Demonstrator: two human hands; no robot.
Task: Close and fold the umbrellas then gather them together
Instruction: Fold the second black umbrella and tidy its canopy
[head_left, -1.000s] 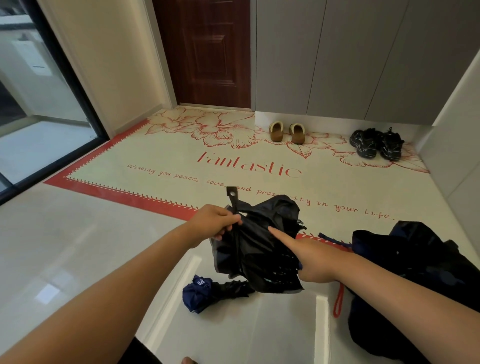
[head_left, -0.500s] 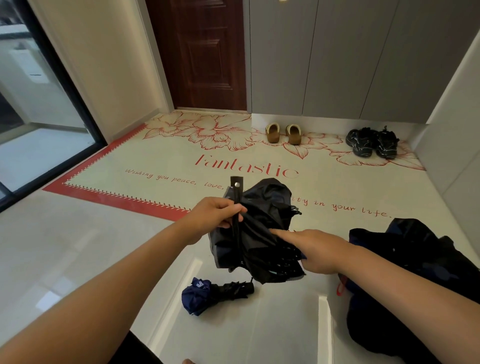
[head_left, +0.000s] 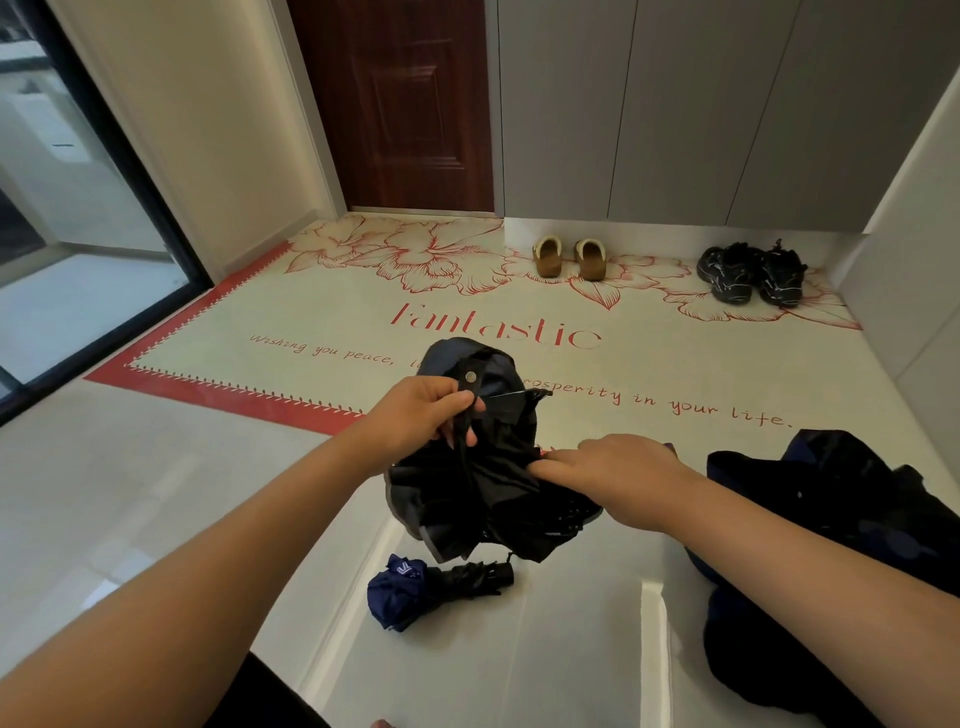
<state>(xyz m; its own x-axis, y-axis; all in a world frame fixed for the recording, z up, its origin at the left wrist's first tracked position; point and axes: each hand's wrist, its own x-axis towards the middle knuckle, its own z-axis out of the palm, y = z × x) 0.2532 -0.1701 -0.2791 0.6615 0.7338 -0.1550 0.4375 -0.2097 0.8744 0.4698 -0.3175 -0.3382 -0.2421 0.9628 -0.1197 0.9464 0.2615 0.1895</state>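
Loose umbrella (head_left: 857, 519) heaped on floor at right, unfolded, partly cut off by frame edge and forearm. Black umbrella (head_left: 483, 499) in mid-air between hands, canopy bunched, raised since a second ago. Blue umbrella (head_left: 415, 587) folded on floor beneath. Right hand (head_left: 613, 470): fingers straight, now flattening folds. Left hand (head_left: 421, 415): fingers curled round strap (head_left: 470, 384), drawn up, snap showing. Wrapping likely next. Handle and ribs hidden in fabric.
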